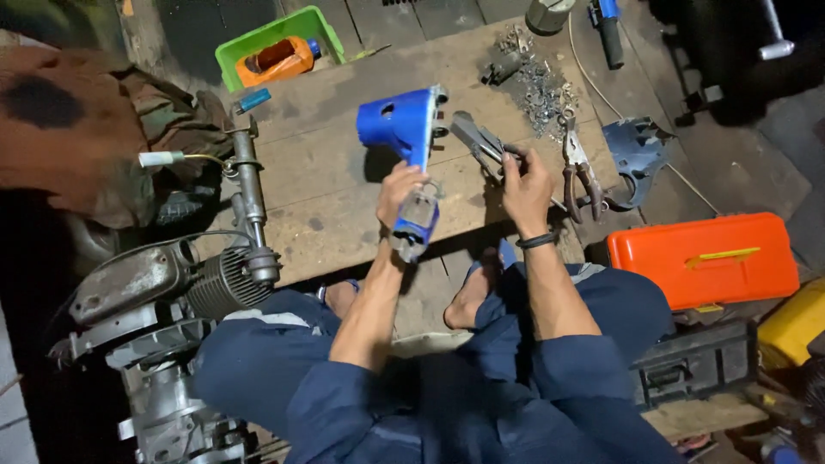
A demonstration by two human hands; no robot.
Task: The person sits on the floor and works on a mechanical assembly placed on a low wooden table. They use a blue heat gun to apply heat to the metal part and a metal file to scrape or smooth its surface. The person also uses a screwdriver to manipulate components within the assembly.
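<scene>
My left hand (400, 186) grips a blue plastic machine housing (404, 129) by its narrow handle end and holds it upright above a low wooden board (326, 189). A small metal piece sits on the lower blue end near my wrist. To the right, my right hand (526, 180) holds a dark metal tool (479, 139) with long jaws, its tip pointing up-left toward the housing. A black band circles my right wrist. My legs in blue work trousers fold beneath the board.
Red-handled pliers (580, 176), a pile of small metal parts (541, 86) and a dark blue cover (638, 155) lie at the board's right. An orange toolbox (705, 258) stands right. A green tray with an orange bottle (277, 53) sits far left. A grey engine (172, 292) lies left.
</scene>
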